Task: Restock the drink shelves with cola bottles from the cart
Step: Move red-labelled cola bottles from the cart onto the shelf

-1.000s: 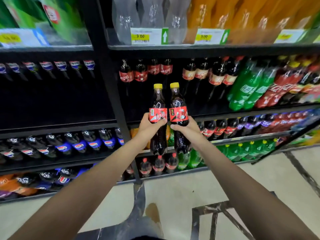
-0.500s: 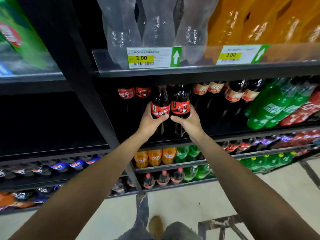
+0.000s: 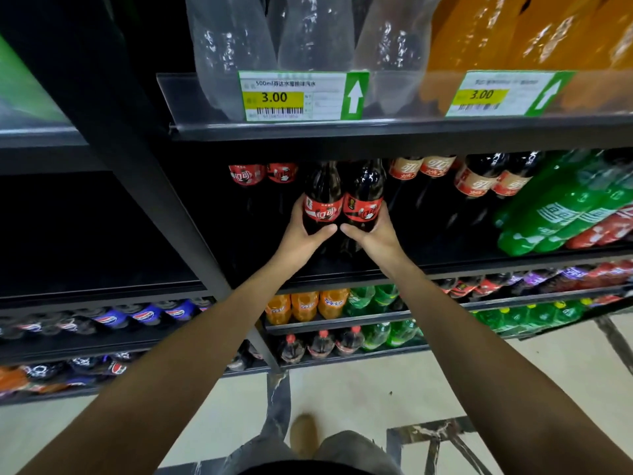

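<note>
Two dark cola bottles with red labels stand side by side inside the cola shelf (image 3: 445,265). My left hand (image 3: 301,236) grips the left cola bottle (image 3: 322,197) around its lower body. My right hand (image 3: 375,234) grips the right cola bottle (image 3: 363,193) the same way. Their caps are hidden behind the shelf above. More cola bottles (image 3: 263,174) stand further back on both sides.
Green soda bottles (image 3: 555,207) fill the shelf to the right. Clear and orange bottles sit on the upper shelf behind price tags (image 3: 303,96). A black upright post (image 3: 144,173) borders the bay on the left. Pepsi, orange and green bottles fill the lower shelves.
Both hands have carried the two bottles up and forward from in front of the shelves into the cola shelf; their yellow caps have gone out of sight under the upper shelf.
</note>
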Motion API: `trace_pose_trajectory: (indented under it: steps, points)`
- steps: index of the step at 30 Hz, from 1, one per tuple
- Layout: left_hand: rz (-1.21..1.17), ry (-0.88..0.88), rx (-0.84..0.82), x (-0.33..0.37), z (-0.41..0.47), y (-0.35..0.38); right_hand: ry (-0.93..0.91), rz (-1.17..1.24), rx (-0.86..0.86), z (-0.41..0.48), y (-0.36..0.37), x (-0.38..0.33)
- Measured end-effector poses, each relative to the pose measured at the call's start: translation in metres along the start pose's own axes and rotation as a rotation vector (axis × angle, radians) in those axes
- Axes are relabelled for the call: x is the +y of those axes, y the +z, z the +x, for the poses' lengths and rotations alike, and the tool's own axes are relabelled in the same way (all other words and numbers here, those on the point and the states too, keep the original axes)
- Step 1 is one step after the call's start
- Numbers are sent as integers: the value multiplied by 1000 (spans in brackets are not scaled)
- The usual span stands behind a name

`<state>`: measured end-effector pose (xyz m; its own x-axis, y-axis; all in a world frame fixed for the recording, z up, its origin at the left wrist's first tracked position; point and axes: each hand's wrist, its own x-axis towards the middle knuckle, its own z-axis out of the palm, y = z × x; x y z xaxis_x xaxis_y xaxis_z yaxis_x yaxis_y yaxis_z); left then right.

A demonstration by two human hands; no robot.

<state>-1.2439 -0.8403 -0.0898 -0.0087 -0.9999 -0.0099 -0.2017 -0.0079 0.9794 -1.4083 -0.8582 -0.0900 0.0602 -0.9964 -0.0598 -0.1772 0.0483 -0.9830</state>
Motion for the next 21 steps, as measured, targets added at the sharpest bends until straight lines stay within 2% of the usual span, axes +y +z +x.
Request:
trace_pose_trajectory:
  steps: [5,8,12,21]
  points:
    - [127,-112,102,-27,-13,17,46,-68,-20,-3,-1,22]
    - [190,-134,206,-35,-13,27,100,-97,46,-6,4,43]
    - [182,-132,275,-39,-4,31,106,-115,130,4,8,54]
    - [165,-205,482,-43,31,43,96,-171,195,44,19,48]
